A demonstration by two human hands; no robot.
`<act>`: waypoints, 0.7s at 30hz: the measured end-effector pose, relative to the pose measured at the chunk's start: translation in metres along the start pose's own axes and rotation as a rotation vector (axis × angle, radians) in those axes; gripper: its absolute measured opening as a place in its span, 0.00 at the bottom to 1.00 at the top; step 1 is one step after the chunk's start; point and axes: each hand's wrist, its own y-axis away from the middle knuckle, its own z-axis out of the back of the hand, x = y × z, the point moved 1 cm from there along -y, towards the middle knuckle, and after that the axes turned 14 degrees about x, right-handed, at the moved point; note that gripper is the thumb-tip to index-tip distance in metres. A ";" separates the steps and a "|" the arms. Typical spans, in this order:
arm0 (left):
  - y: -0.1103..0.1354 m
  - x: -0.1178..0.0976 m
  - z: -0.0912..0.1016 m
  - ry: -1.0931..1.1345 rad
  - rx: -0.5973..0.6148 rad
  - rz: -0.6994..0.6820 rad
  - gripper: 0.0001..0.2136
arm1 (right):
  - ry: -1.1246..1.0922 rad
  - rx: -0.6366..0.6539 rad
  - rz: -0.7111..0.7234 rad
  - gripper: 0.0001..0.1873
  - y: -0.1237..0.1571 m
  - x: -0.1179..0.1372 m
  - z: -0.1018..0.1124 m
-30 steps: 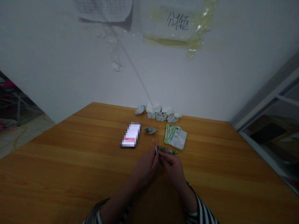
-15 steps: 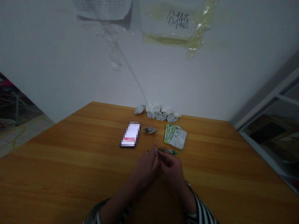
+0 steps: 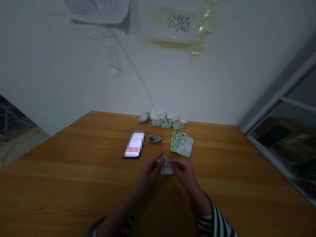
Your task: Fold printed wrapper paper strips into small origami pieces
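Between my hands, over the near middle of the wooden table (image 3: pixel 81 164), is a small crumpled sheet (image 3: pixel 166 168), pale with pinkish and greenish print; I cannot tell whether it is paper or wrapper film. My left hand (image 3: pixel 148 169) pinches its left side, thumb and fingers together. Its right edge is in the fingertips of my right hand (image 3: pixel 184 171). Just beyond my hands lies a small folded printed piece (image 3: pixel 155 138), with a green and white printed packet (image 3: pixel 182 144) flat to its right.
A phone (image 3: pixel 134 144) with a lit, blurred screen lies left of the folded piece. Several crumpled printed bundles (image 3: pixel 166 122) with white tops stand in a row by the wall. On the right is a shelf frame (image 3: pixel 278 144); taped papers (image 3: pixel 179 23) hang on the wall.
My hands have moved slightly apart, and the sheet between them, earlier mostly hidden and edge-on, now shows its printed face. The camera view has shifted a little.
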 end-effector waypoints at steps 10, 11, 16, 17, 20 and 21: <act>-0.001 0.003 0.007 0.458 0.168 0.026 0.16 | -0.157 0.342 -0.034 0.32 0.001 0.014 0.008; -0.002 0.004 0.008 0.421 0.151 0.016 0.14 | -0.162 0.340 -0.035 0.31 0.001 0.014 0.009; -0.006 0.004 0.013 0.199 0.079 -0.007 0.14 | -0.145 0.213 -0.045 0.25 -0.001 0.012 0.009; -0.007 0.004 0.013 0.204 0.084 -0.003 0.13 | -0.134 0.184 -0.044 0.24 -0.001 0.012 0.009; -0.006 0.003 0.012 0.287 0.092 -0.003 0.15 | -0.092 0.127 -0.015 0.20 -0.003 0.015 0.010; -0.006 0.003 0.011 0.316 0.094 0.000 0.17 | -0.075 0.119 -0.005 0.19 -0.003 0.015 0.011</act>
